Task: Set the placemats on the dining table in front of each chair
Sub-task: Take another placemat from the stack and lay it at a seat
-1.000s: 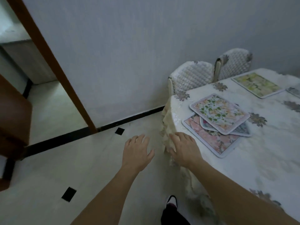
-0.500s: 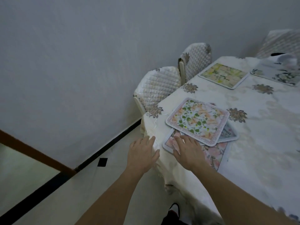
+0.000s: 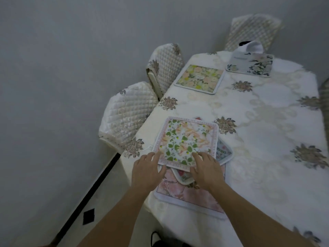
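Note:
A stack of three placemats lies near the table's front left corner. On top is a mat with green leaves and peach flowers. Under it a grey-edged mat pokes out to the right, and a pink floral mat lies at the bottom. My left hand and my right hand rest with spread fingers on the top mat's near edge, gripping nothing. A yellow-green floral mat lies flat before the second chair. A pale blue floral mat lies at the far end.
The table wears a white embroidered cloth. Quilted covered chairs stand along its left side, the nearest chair by the stack, and another chair at the far end. A grey wall is close on the left. My shoe shows below.
Both hands have moved forward from the table's edge onto the near edge of the top mat. The view has swung right and over the table.

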Demonstrator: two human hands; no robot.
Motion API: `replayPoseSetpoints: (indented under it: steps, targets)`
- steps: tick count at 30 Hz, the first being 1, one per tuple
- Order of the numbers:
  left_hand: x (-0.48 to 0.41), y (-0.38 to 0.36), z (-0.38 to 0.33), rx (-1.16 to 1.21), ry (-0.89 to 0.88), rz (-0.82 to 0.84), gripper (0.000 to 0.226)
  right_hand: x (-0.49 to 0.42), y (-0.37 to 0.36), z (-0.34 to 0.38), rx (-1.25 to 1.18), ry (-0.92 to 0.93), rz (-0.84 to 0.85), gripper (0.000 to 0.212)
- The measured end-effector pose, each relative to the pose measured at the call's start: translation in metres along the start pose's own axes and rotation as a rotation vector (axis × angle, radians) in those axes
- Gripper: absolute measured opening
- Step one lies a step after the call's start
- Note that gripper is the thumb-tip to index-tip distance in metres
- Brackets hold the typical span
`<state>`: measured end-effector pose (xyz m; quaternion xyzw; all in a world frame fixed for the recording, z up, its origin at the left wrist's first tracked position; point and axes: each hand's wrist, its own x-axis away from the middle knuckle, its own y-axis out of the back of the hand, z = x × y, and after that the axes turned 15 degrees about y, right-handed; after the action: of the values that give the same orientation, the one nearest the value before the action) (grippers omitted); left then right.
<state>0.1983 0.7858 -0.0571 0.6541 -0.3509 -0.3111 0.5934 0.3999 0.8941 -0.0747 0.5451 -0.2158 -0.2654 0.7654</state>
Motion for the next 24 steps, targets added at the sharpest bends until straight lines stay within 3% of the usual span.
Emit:
replayPoseSetpoints:
  steps: [7, 13, 19, 24]
  targets:
    - [-0.064, -0.032, -0.016, 0.074, -0.052, 0.166, 0.058, -0.008, -0.006, -0.030, -0.025, -0.236, 0.009, 0.051]
    - [-0.127, -0.058, -0.013, 0.062, -0.149, 0.185, 0.056, -0.026, -0.013, -0.042, -0.035, -0.421, -0.027, 0.046]
    - [-0.172, -0.074, -0.008, 0.229, -0.044, 0.187, 0.032, -0.054, -0.022, -0.054, -0.098, -0.618, -0.073, 0.043]
    - [-0.201, -0.091, -0.012, 0.256, 0.118, 0.248, 0.051, -0.077, -0.030, -0.069, -0.259, -0.828, -0.173, 0.048]
